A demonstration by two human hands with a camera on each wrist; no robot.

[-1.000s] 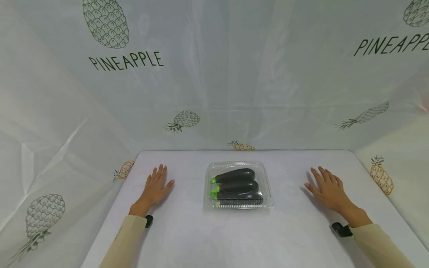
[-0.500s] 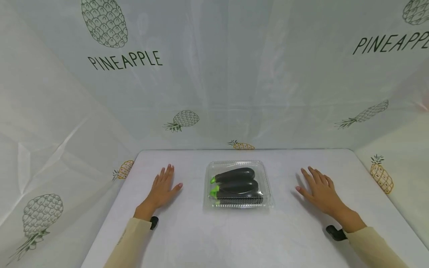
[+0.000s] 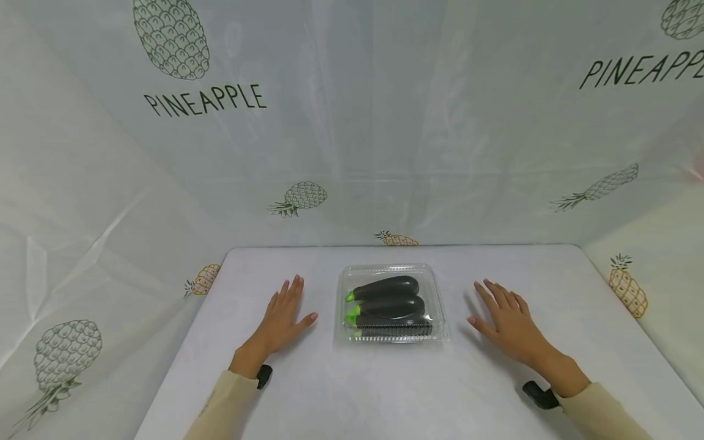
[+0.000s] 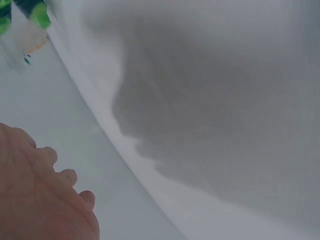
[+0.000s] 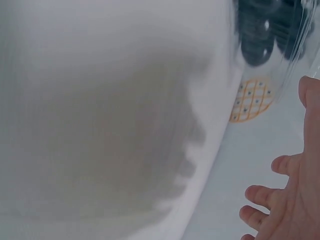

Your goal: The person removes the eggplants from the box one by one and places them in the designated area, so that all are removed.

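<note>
A clear plastic clamshell box (image 3: 438,305) lies closed at the middle of the white table. Inside it several dark eggplants (image 3: 392,305) are stacked in a row, their green stem ends toward the left. To the box's left my left hand (image 3: 277,324) hovers with fingers spread, holding nothing. My right hand (image 3: 508,327) is on the other side, its fingers also extended and its thumb toward the box. Both hands are apart from the box. In the right wrist view the ends of eggplants (image 5: 257,45) show through the plastic; the left wrist view catches green stems (image 4: 40,15).
A white table (image 3: 385,391) ends at a back edge against a pale sheet (image 3: 379,134) printed with pineapples. The sheet also rises along the left and right sides. Shadows of the hands fall on the tabletop.
Both hands have moved inward toward the box, the left one rightward and the right one leftward, and slightly nearer the front. The box and eggplants have stayed in place.
</note>
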